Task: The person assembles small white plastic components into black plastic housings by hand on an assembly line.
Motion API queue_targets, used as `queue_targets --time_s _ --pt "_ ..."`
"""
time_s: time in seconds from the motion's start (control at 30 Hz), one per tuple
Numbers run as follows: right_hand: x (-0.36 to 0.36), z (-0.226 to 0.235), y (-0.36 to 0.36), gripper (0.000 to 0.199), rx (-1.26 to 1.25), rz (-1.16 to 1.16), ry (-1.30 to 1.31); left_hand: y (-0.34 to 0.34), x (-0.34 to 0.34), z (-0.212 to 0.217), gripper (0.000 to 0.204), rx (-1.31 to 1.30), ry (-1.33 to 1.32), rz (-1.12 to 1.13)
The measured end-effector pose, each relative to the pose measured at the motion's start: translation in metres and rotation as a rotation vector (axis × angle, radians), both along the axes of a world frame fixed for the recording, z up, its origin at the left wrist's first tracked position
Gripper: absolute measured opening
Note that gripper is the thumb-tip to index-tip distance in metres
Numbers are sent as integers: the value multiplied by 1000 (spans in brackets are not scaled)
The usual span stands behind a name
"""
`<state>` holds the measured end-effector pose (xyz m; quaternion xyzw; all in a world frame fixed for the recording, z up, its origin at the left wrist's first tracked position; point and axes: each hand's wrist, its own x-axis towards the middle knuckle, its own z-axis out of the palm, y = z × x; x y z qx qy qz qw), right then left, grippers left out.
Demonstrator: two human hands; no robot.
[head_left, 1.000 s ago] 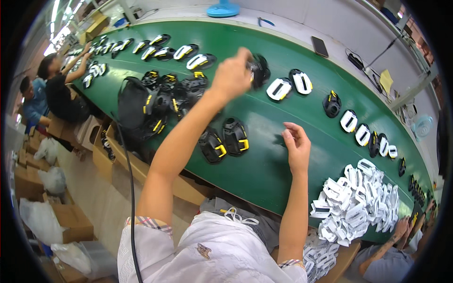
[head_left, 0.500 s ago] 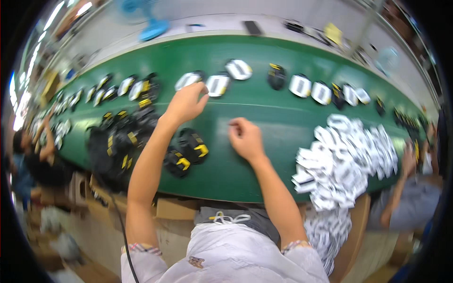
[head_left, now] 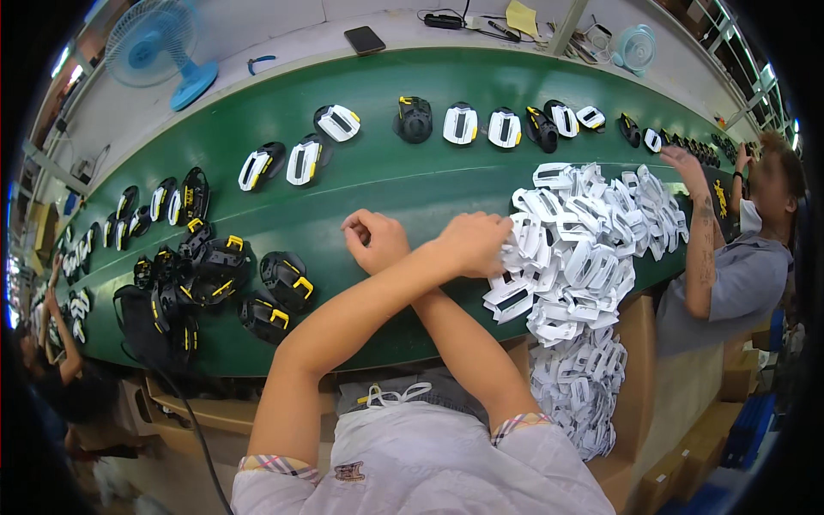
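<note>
My left forearm crosses over my right one. My left hand (head_left: 475, 244) reaches to the left edge of a heap of white plastic covers (head_left: 592, 257); its fingers are apart and slightly blurred against the nearest covers. My right hand (head_left: 378, 242) is curled closed above the green table, left of the heap; whatever its fingers may hold is hidden. Left of it lie two black shells with yellow clips (head_left: 287, 281), beside a pile of similar black shells (head_left: 206, 270). Black shells fitted with white covers (head_left: 304, 160) stand in a row across the table.
A blue fan (head_left: 154, 51), pliers (head_left: 261, 62) and a phone (head_left: 365, 39) are on the ledge behind. A cardboard box (head_left: 637, 378) with more white covers is below the table's right side. A co-worker (head_left: 730, 257) works at the right, other people at the far left.
My left hand has swung from the row of covered shells rightward to the white heap, crossing over my right arm. My right hand stays curled near the same spot. The view has turned right.
</note>
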<state>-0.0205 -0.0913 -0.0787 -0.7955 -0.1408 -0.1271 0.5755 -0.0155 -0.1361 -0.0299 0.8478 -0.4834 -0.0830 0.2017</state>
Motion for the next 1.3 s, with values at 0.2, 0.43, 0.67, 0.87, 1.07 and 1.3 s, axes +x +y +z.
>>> queue_targets --time_s 0.2,0.43,0.67,0.87,1.07,1.3 --pt "0 -14 -8 15 142 -28 61 71 1 30 59 -643 422 242" --pt "8 21 -32 24 896 25 431 157 -12 15 35 -1188 875 396" --pt "3 17 -21 18 447 97 298 161 -7 -16 19 -1068 647 715" --pt "-5 23 -11 17 415 58 212 166 -11 -15 25 -891 399 737" --pt "-10 13 -11 24 242 14 175 148 -16 -20 22 -939 152 801" --pt "-20 25 -3 27 92 -108 -159 145 -14 -20 22 -959 324 845"
